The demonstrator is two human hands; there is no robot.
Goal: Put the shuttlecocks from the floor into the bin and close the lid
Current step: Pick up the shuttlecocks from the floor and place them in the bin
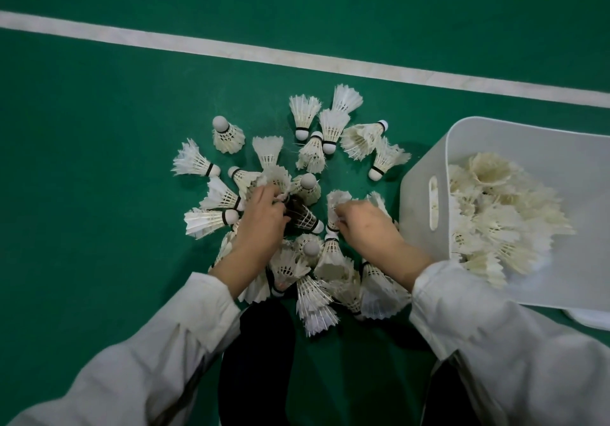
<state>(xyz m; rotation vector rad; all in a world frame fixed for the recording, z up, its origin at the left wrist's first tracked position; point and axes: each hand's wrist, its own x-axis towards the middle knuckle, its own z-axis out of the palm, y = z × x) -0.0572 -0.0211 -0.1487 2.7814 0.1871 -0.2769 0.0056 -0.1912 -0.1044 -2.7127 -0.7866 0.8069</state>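
Several white feather shuttlecocks (307,118) lie scattered in a heap on the green court floor in front of me. My left hand (262,219) is closed around a white shuttlecock (275,179) at the left of the heap, next to a dark-feathered shuttlecock (302,214). My right hand (366,224) grips another white shuttlecock (336,202) near the middle. The white plastic bin (425,174) stands open at the right, holding several shuttlecocks (495,214). Part of a white lid (591,318) shows on the floor behind the bin's near corner.
A white court line (231,50) runs diagonally across the floor beyond the heap. My dark-trousered knees (260,353) sit just below the shuttlecocks. Bare green floor stretches to the left and far side.
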